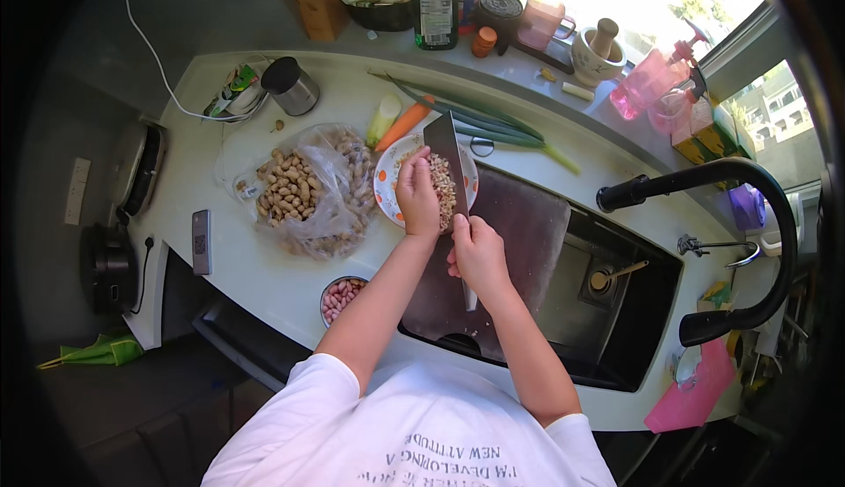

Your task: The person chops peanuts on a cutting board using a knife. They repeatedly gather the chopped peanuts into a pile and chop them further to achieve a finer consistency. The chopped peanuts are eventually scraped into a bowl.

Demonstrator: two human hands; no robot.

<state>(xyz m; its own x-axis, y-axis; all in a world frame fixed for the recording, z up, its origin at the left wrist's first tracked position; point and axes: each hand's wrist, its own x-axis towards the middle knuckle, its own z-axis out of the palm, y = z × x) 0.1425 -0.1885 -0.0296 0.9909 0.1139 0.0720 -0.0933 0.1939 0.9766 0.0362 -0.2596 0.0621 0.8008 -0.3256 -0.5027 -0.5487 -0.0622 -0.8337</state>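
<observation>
My right hand (476, 249) grips a cleaver (449, 157) near its handle, with the wide blade over a patterned plate (385, 186). Chopped peanuts (441, 186) lie against the blade's left side. My left hand (418, 190) is beside them, fingers close together at the chopped pieces; whether it holds any is hidden. Under the cleaver's handle is a dark cutting board (521, 223), set partly over the sink. Left of the plate, a clear plastic bag holds unshelled peanuts (288, 186). A bowl of shelled peanuts (342, 295) stands by my left forearm.
A carrot (406, 122), a pale vegetable piece (384, 117) and green onions (502, 131) lie behind the plate. The black sink (620, 355) and faucet (700, 173) are at right. A phone (201, 241) and metal cup (290, 87) are at left. Bottles and a mortar (596, 58) line the sill.
</observation>
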